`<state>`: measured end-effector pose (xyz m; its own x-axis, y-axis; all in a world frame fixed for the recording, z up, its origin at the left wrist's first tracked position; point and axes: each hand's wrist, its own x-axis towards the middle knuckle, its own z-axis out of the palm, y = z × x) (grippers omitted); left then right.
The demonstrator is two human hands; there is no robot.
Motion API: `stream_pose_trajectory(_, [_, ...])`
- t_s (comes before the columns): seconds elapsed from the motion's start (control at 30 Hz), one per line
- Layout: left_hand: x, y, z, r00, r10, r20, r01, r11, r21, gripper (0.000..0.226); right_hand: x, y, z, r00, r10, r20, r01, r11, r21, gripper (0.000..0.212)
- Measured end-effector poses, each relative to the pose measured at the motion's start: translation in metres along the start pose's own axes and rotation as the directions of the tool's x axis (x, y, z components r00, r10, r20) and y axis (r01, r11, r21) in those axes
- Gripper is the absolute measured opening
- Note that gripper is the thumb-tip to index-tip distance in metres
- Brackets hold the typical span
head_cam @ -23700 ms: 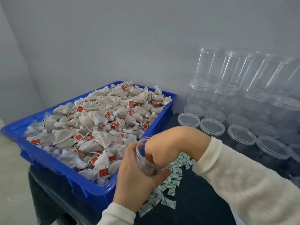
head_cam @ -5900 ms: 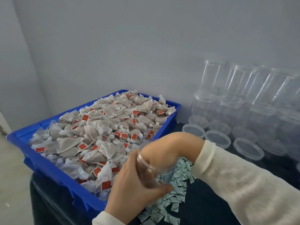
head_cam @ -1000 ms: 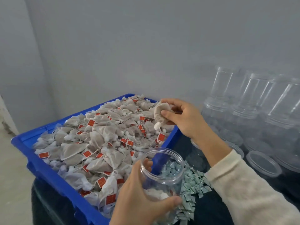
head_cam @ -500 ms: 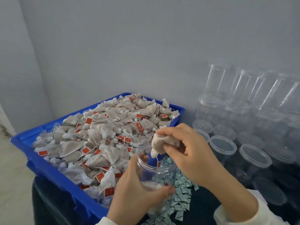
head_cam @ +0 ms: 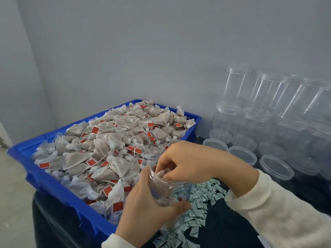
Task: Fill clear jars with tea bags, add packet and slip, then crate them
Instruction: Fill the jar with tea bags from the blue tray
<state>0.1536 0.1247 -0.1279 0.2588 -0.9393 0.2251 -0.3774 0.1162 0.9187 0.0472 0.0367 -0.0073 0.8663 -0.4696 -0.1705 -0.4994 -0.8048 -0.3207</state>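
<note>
My left hand (head_cam: 143, 204) grips a clear plastic jar (head_cam: 168, 190) at six o'clock of the heaped blue plastic crate (head_cam: 53, 187); my right hand (head_cam: 188, 160) pinches a tan mesh tea bag (head_cam: 162, 171) inside its mouth.

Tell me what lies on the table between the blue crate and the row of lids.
In the head view, between the blue crate and the lids lie the pile of small green packets and the jar, gripped by the left hand.

A small packing workroom: a blue crate (head_cam: 53, 185) heaped with tea bags (head_cam: 111, 145), stacked empty jars (head_cam: 254, 111), bare grey walls (head_cam: 125, 51).
</note>
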Motion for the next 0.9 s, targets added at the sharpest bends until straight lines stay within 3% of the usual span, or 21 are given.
stream_pose_trajectory(0.1, [0.001, 0.000, 0.000, 1.000, 0.016, -0.005, -0.016, 0.999, 0.041, 0.084, 0.011, -0.003, -0.001, 0.985, 0.028, 0.172, -0.010, 0.995, -0.104, 0.023])
stream_pose_trajectory(0.23, [0.001, 0.000, 0.001, 1.000, 0.023, 0.003, -0.023, 0.998, 0.058, 0.087, 0.020, -0.006, 0.000, 0.914, 0.062, 0.401, 0.043, 0.968, -0.246, 0.025])
stream_pose_trajectory(0.5, [0.002, -0.004, 0.004, 0.999, 0.033, -0.027, -0.031, 0.996, 0.079, 0.093, 0.031, -0.007, 0.005, 0.822, 0.111, 0.559, 0.109, 0.932, -0.346, 0.027])
stream_pose_trajectory(0.6, [0.002, -0.002, 0.003, 0.999, 0.032, -0.023, -0.031, 0.999, 0.040, 0.095, 0.027, -0.005, 0.001, 0.852, 0.059, 0.520, 0.111, 0.951, -0.288, 0.021])
stream_pose_trajectory(0.7, [0.001, 0.001, 0.001, 1.000, 0.023, -0.015, -0.023, 0.999, 0.034, 0.090, 0.014, 0.000, -0.020, 0.924, -0.030, 0.380, 0.078, 0.991, -0.113, 0.021])
stream_pose_trajectory(0.8, [0.001, 0.001, -0.001, 1.000, -0.007, -0.012, 0.007, 1.000, 0.022, 0.091, 0.010, 0.011, -0.046, 0.980, -0.110, 0.167, 0.083, 0.984, 0.159, 0.019])
stream_pose_trajectory(0.9, [0.000, -0.001, -0.001, 0.999, -0.051, -0.014, 0.051, 0.998, 0.024, 0.112, 0.030, 0.028, -0.052, 0.993, -0.063, -0.100, 0.094, 0.932, 0.349, 0.016])
